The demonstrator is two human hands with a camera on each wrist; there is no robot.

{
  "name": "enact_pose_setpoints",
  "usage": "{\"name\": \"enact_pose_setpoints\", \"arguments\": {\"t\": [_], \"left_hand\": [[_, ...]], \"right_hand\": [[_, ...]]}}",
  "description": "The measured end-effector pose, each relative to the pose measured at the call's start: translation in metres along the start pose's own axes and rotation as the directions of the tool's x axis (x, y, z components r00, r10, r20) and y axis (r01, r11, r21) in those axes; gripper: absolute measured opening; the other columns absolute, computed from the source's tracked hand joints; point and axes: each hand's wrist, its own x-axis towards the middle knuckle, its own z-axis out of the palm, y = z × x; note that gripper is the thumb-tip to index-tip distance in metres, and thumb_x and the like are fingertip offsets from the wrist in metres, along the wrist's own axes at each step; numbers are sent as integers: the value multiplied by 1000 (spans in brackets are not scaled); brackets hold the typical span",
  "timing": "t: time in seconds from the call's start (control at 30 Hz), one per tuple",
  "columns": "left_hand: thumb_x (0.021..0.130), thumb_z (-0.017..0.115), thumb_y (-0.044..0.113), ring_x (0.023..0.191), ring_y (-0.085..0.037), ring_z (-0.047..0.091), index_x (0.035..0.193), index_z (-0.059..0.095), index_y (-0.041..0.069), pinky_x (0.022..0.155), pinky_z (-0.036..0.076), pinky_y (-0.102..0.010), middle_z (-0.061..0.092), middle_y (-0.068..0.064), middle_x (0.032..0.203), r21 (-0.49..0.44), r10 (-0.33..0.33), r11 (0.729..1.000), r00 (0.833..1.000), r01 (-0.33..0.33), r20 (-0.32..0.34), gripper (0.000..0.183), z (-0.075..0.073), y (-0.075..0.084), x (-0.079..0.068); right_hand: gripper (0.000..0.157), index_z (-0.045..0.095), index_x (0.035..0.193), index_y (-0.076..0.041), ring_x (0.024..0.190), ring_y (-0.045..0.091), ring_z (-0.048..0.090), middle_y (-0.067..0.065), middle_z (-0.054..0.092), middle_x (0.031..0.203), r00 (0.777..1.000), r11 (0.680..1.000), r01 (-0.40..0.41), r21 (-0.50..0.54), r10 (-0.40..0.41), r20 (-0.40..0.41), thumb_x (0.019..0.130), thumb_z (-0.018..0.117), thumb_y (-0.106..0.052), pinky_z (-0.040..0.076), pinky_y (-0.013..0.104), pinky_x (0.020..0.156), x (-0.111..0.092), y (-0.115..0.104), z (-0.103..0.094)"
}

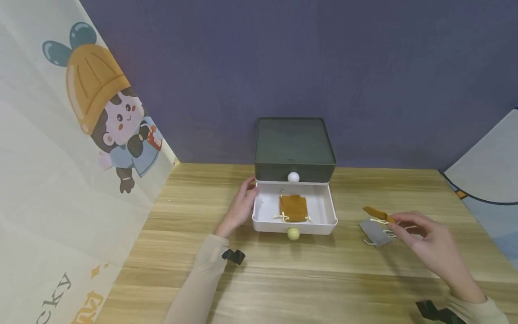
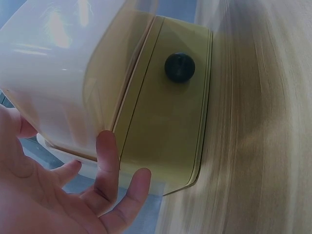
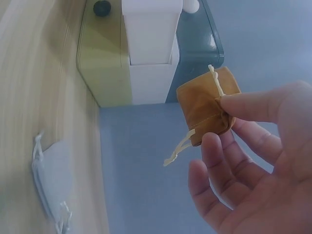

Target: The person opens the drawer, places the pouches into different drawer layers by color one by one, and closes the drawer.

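My right hand [image 1: 430, 245] pinches a brown drawstring pouch [image 3: 200, 107] between thumb and fingers, held above the table to the right of the drawer box. Below it on the table lies a grey drawstring pouch [image 1: 375, 232]. A white drawer [image 1: 269, 226] with a yellow knob [image 1: 293, 233] is pulled out of the box, and more brown pouch fabric [image 1: 294, 208] with pale cords lies inside it. Beside the drawer's left wall is my left hand [image 1: 240, 208]; in the left wrist view its fingers [image 2: 106, 161] are spread and touch the box's side.
The box has a dark green top section [image 1: 293, 144] with a white knob [image 1: 293, 177]. At its bottom is a yellow-green drawer [image 2: 161, 112] with a dark knob [image 2: 179, 67]. A blue-grey wall [image 1: 364, 81] stands behind; a cartoon-printed sheet [image 1: 48, 189] hangs at the left.
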Motion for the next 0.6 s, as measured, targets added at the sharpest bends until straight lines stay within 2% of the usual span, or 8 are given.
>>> {"name": "enact_pose_setpoints", "arguments": {"t": [0.2, 0.6], "left_hand": [[113, 42, 34, 123, -44, 67, 165, 34, 11, 103, 61, -52, 49, -25, 158, 0, -2, 1000, 1000, 2, -5, 58, 1, 0, -1], [112, 42, 36, 123, -43, 67, 166, 32, 12, 103, 60, -52, 49, -24, 158, 23, -5, 1000, 1000, 5, -2, 60, 0, 1, -2]], "right_hand": [[18, 79, 114, -10, 89, -14, 62, -31, 69, 99, 999, 999, 43, 26, -42, -4, 96, 79, -10, 52, 3, 75, 4, -8, 5], [18, 79, 113, -9, 88, -12, 65, -29, 70, 100, 997, 995, 79, 65, -79, 3, 96, 78, -6, 52, 5, 75, 11, -22, 7]]}}
